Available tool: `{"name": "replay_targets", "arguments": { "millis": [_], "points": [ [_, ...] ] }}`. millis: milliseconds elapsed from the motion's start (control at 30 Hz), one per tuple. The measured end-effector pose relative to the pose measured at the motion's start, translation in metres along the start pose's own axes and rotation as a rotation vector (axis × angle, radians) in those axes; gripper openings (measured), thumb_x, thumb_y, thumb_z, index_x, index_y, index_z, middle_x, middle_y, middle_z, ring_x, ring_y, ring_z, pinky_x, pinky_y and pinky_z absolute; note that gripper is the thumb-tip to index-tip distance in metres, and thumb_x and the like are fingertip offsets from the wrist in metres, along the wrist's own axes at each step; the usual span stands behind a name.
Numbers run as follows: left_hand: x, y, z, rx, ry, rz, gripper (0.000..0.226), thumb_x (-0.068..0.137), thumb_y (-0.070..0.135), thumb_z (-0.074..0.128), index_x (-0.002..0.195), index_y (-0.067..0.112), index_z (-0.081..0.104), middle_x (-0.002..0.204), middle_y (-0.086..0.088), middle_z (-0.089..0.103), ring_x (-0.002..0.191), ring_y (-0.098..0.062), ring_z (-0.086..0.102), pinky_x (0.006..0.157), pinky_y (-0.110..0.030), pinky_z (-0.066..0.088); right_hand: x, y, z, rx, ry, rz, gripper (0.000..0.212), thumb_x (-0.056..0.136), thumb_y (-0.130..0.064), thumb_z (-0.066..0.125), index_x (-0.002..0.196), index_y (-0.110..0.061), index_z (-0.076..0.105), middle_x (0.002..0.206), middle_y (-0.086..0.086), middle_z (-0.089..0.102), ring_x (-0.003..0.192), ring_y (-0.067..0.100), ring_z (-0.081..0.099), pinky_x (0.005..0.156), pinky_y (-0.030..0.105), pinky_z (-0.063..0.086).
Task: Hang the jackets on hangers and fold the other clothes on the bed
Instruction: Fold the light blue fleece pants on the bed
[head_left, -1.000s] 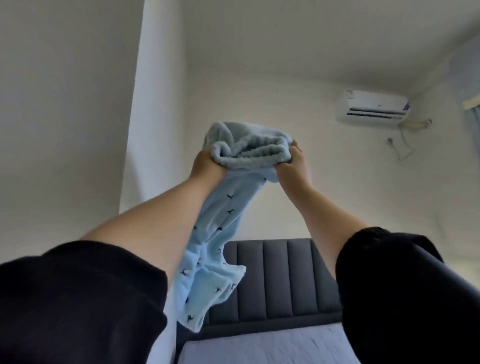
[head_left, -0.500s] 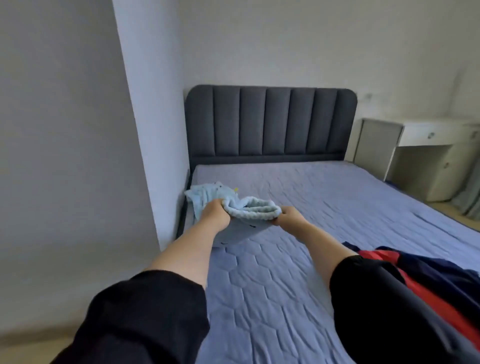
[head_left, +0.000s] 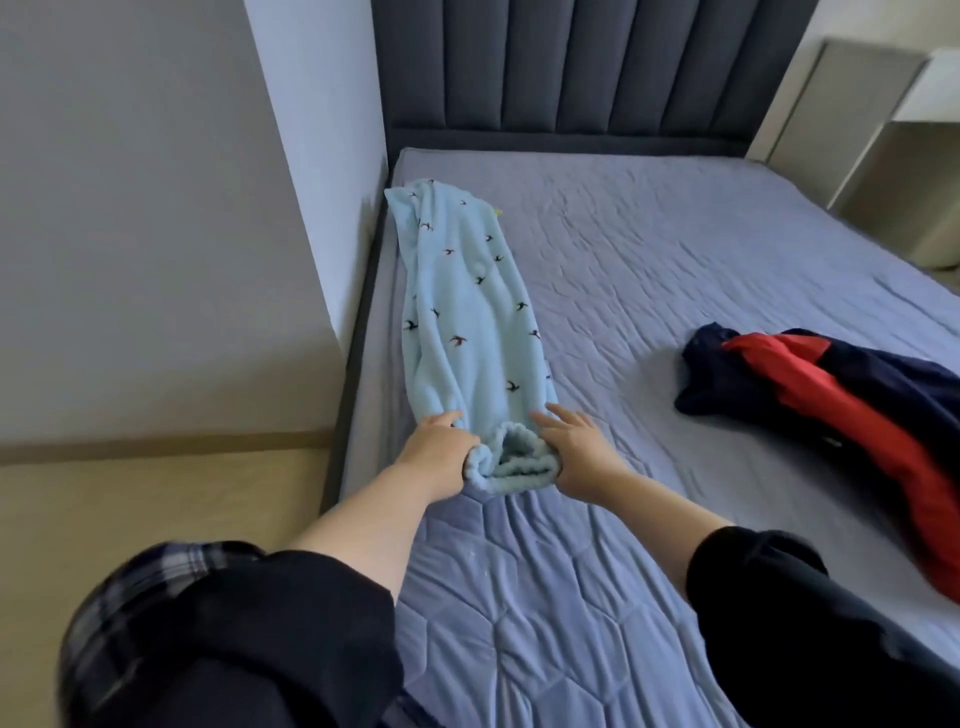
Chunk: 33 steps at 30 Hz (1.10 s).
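Note:
Light blue fleece trousers (head_left: 467, 312) with a small dark bird print lie stretched out lengthwise along the left side of the bed (head_left: 649, 291). Their bunched waistband is at the near end, between my hands. My left hand (head_left: 436, 449) grips the waistband's left end, forefinger pointing forward. My right hand (head_left: 574, 449) holds the right end, its fingers lying fairly straight along the fabric and its thumb hidden. A navy and red jacket (head_left: 841, 410) lies crumpled on the right part of the bed, apart from both hands.
A dark padded headboard (head_left: 571, 67) stands at the far end. A wall corner (head_left: 322, 171) juts in close to the bed's left edge. A pale bedside desk (head_left: 893, 135) stands at the back right. Wooden floor (head_left: 156, 509) lies to the left.
Both hands brought the trousers down from overhead onto the bed. The legs, bunched half a second ago, now lie flung out flat toward the headboard. The view tilted down.

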<state>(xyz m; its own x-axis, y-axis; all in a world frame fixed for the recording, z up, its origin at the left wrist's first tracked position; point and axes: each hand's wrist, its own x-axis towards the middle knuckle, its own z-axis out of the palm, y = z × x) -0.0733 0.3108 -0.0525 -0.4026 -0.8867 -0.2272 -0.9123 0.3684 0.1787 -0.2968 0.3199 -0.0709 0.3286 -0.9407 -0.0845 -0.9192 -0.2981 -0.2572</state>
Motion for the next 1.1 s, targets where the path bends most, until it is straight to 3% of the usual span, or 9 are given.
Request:
{"name": "replay_targets", "arguments": {
  "millis": [167,333,467,567,700,800,900,1000,1100],
  "points": [
    [-0.006,0.007,0.017,0.116,-0.370,0.113,0.016,0.080,0.017,0.053,0.091,0.014,0.064,0.093,-0.007,0.067,0.089,-0.027,0.061,0.067,-0.032,0.045,0.000,-0.009,0.018,0.120,-0.394,0.179,0.007,0.074,-0.010,0.049,0.074,-0.010,0.057,0.078,0.002,0.057,0.077,0.021,0.052,0.064,0.030,0.040],
    [-0.008,-0.010,0.032,-0.234,-0.420,0.046,0.011,0.080,0.029,0.064,0.076,0.019,0.060,0.075,0.001,0.060,0.081,-0.018,0.058,0.067,-0.026,0.044,0.000,-0.009,0.005,0.288,-0.583,0.225,0.008,0.066,-0.017,0.058,0.068,-0.024,0.058,0.082,-0.001,0.060,0.078,0.015,0.053,0.065,0.026,0.041],
    [-0.024,-0.032,0.059,-0.313,-0.209,0.122,0.029,0.070,0.037,0.078,0.089,0.018,0.068,0.090,0.001,0.068,0.088,-0.015,0.057,0.078,-0.028,0.044,-0.018,-0.010,0.044,-0.056,-0.394,0.000,0.046,0.076,-0.031,0.065,0.120,-0.027,0.052,0.125,-0.002,0.049,0.116,0.019,0.043,0.100,0.028,0.033],
    [-0.022,-0.032,0.061,-0.044,-0.202,0.271,0.037,0.071,0.042,0.076,0.100,0.020,0.068,0.113,0.000,0.056,0.107,-0.017,0.045,0.092,-0.030,0.037,-0.027,-0.007,0.060,-0.230,-0.237,-0.150,0.047,0.083,-0.040,0.059,0.128,-0.029,0.052,0.140,-0.006,0.040,0.131,0.019,0.031,0.112,0.034,0.021],
    [-0.014,-0.035,0.056,-0.159,-0.045,0.238,0.044,0.080,0.029,0.066,0.123,0.017,0.062,0.131,0.004,0.055,0.133,-0.020,0.035,0.106,-0.027,0.030,-0.022,-0.009,0.047,0.137,-0.034,0.042,0.020,0.086,-0.022,0.057,0.104,-0.017,0.063,0.114,-0.001,0.061,0.109,0.022,0.056,0.092,0.035,0.040],
    [-0.012,-0.025,0.041,-0.450,-0.188,-0.040,0.020,0.077,0.031,0.066,0.096,0.025,0.063,0.090,0.008,0.063,0.097,-0.018,0.059,0.075,-0.024,0.043,-0.009,-0.022,0.030,0.280,0.059,0.234,0.018,0.090,-0.020,0.054,0.106,-0.017,0.059,0.101,-0.001,0.062,0.090,0.021,0.060,0.073,0.027,0.039],
    [-0.015,-0.024,0.029,-0.593,-0.257,-0.217,0.005,0.086,0.022,0.061,0.087,0.018,0.061,0.086,0.000,0.062,0.091,-0.022,0.059,0.081,-0.027,0.043,-0.006,-0.029,0.017,0.236,-0.148,0.253,0.009,0.087,-0.022,0.056,0.094,-0.025,0.052,0.093,-0.008,0.057,0.087,0.015,0.058,0.068,0.024,0.039],
    [-0.033,-0.032,0.027,-1.070,-0.655,-0.243,0.022,0.088,0.005,0.055,0.108,0.002,0.064,0.104,-0.016,0.068,0.101,-0.030,0.062,0.092,-0.036,0.050,-0.015,-0.027,0.005,0.503,-0.540,0.229,0.033,0.083,0.001,0.058,0.109,-0.019,0.061,0.105,-0.006,0.065,0.093,0.007,0.062,0.078,0.021,0.050],
    [-0.043,-0.023,0.023,-1.096,-0.925,-0.135,0.015,0.089,0.001,0.053,0.101,0.006,0.062,0.091,-0.008,0.069,0.091,-0.020,0.064,0.077,-0.028,0.054,-0.024,-0.030,-0.006,0.658,-0.919,0.181,0.038,0.082,0.009,0.060,0.094,-0.027,0.064,0.085,-0.023,0.070,0.080,-0.010,0.065,0.067,0.008,0.049]
  ]
}}
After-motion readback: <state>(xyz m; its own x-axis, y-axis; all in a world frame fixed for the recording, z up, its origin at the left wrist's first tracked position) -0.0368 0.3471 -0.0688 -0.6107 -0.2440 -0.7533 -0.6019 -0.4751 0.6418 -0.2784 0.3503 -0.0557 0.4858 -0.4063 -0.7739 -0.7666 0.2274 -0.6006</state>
